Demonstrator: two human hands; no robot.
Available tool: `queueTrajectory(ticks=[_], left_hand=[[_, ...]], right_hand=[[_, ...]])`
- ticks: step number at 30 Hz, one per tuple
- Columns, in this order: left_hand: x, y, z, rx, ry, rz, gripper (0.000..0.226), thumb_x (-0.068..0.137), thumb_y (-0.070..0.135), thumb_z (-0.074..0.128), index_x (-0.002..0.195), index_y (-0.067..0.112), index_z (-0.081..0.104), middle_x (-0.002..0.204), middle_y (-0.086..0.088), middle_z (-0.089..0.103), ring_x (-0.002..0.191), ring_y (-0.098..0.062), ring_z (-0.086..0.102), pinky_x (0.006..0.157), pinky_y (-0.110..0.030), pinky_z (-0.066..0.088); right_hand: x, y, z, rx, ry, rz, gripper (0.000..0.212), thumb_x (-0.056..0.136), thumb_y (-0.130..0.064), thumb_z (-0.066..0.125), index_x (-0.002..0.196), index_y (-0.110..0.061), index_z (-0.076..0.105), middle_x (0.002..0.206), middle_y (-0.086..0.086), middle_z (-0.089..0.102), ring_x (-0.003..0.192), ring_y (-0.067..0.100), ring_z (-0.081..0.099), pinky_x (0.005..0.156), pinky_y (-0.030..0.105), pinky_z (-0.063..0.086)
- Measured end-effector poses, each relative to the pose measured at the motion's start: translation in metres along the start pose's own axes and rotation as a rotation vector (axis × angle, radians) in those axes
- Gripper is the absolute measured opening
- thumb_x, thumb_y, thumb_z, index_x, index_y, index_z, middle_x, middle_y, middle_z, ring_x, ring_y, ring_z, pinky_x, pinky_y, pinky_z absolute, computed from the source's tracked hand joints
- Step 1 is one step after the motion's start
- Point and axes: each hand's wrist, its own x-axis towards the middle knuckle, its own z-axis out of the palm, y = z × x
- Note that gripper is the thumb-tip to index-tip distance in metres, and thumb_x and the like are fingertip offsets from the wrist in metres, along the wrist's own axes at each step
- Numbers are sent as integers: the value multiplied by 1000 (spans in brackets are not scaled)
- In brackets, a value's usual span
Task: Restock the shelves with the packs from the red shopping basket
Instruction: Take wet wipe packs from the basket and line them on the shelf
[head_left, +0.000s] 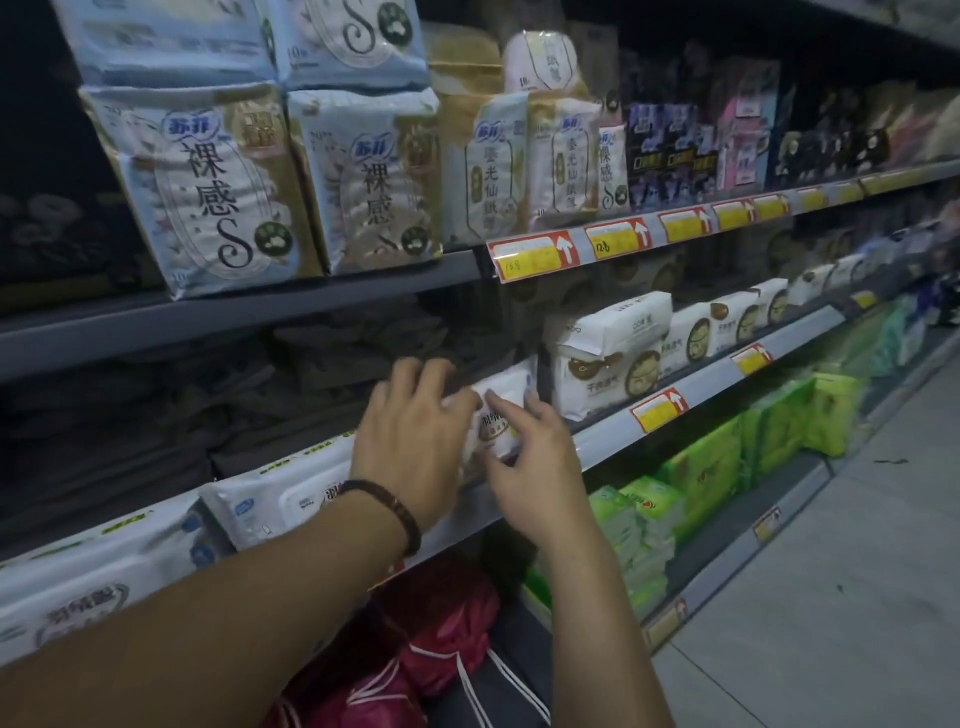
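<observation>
A small white pack (503, 410) stands upright at the front of the middle shelf (675, 421). My left hand (410, 436), with a dark bead bracelet on the wrist, grips the pack's left side; its fingers reach over and behind the pack. My right hand (535, 462) pinches the pack's lower right front between thumb and fingers. Red soft packs with white cords (447, 629) lie low down under my arms. The red basket itself cannot be made out.
Flat white wipe packs (280, 499) line the middle shelf to the left, and white tissue packs (608, 353) stand just right of my hands. Large pad packs (208, 187) fill the upper shelf. Green packs (711, 467) sit on the bottom shelf. Grey aisle floor (857, 597) lies at right.
</observation>
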Motion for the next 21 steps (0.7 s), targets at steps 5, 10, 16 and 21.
queueTrajectory(ticks=[5, 10, 16, 21], left_hand=[[-36, 24, 24, 176, -205, 112, 75, 94, 44, 43, 155, 1, 36, 155, -24, 36, 137, -44, 35, 113, -54, 32], [-30, 31, 30, 193, -292, 73, 81, 101, 52, 26, 165, 7, 4, 170, -22, -1, 154, -45, 7, 126, -58, 8], [-26, 30, 41, 240, -382, 32, 92, 99, 65, 24, 163, 13, -16, 168, -20, -27, 157, -43, -19, 125, -59, -13], [-28, 27, 46, 246, -386, 46, 99, 96, 70, 25, 162, 13, -20, 165, -21, -34, 155, -42, -27, 122, -58, -20]], right_hand=[[-1, 2, -4, -53, 6, 22, 55, 100, -31, 67, 149, -52, 52, 165, 2, 37, 152, 19, 34, 123, 41, 32], [-4, -4, 1, -185, -5, 94, 56, 105, -36, 54, 156, -53, 39, 166, 0, 25, 153, 15, 31, 119, 48, 16], [-5, -12, 1, -209, -159, 154, 72, 103, -19, 49, 164, -47, 22, 178, 0, 0, 161, 14, 16, 128, 53, 5], [-5, -10, -3, -235, -243, 145, 80, 103, -16, 50, 165, -48, 12, 178, -2, -10, 162, 17, 16, 127, 61, 0]])
